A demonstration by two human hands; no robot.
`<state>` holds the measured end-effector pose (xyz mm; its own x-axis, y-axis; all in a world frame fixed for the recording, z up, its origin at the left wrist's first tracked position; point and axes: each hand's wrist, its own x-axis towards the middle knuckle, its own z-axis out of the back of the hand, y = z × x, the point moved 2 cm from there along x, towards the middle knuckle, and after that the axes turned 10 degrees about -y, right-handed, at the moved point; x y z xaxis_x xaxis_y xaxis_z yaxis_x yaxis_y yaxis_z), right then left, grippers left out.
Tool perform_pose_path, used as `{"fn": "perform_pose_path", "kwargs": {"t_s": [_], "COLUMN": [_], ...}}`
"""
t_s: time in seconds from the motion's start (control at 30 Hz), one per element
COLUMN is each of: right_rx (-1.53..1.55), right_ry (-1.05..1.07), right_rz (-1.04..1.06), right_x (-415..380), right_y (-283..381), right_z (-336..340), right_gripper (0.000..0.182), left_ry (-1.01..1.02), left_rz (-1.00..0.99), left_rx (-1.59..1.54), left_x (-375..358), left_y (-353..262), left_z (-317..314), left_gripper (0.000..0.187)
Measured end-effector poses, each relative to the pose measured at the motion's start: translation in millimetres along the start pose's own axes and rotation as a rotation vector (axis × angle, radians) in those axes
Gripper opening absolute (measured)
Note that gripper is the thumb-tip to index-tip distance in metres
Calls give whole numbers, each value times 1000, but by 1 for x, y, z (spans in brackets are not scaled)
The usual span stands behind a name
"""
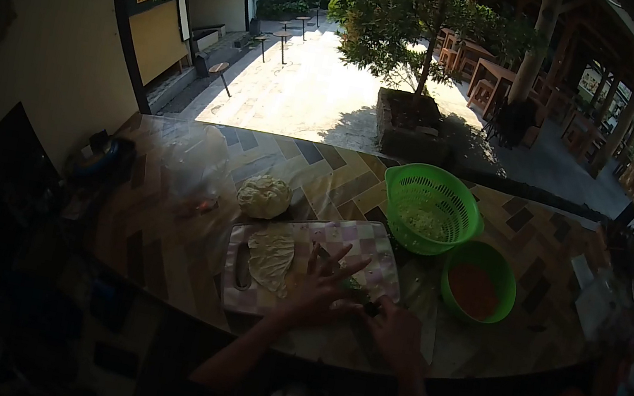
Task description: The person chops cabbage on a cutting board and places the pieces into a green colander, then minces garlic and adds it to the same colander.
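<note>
A checkered cutting board (356,242) lies on the patterned table. My left hand (321,289) is over its front part with fingers spread, holding nothing. Just right of it, my right hand (394,328) is closed around a dark handle (371,309) at the board's front right. Small green bits (354,284) show between the hands; the blade, if there is one, is hidden. A pale cabbage leaf (270,257) lies flat on the board's left part. Behind it sits a pale cabbage head (263,197).
A green colander (395,179) with shredded pale pieces stands behind the board at right. Beside it, a green bowl (511,293) holds something orange. A clear plastic bag (197,165) lies at the back left. Beyond the table stands a planted tree (427,40).
</note>
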<state>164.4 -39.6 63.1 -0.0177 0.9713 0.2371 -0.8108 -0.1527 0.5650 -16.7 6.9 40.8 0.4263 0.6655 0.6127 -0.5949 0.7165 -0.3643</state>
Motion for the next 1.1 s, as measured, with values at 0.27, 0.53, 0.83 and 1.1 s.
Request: {"fn": "perform_pose_path", "kwargs": {"t_s": [0.27, 0.53, 0.83, 1.1], "right_rx": [-99, -150, -147, 242], "right_ry": [-5, -9, -35, 74], "right_rz": [-16, -41, -24, -253], "right_x": [-1, -8, -18, -7], "right_y": [-6, -4, -17, -36], "right_z": [-1, 22, 65, 54], "right_gripper": [33, 32, 38, 33], "left_ry": [57, -36, -115, -198], "left_rz": [28, 137, 300, 372], "left_rx": [76, 141, 141, -38], "left_x": [-1, -5, -12, -5], "left_y": [10, 46, 69, 64], "left_z": [-10, -13, -24, -16], "left_gripper": [32, 31, 21, 7]}}
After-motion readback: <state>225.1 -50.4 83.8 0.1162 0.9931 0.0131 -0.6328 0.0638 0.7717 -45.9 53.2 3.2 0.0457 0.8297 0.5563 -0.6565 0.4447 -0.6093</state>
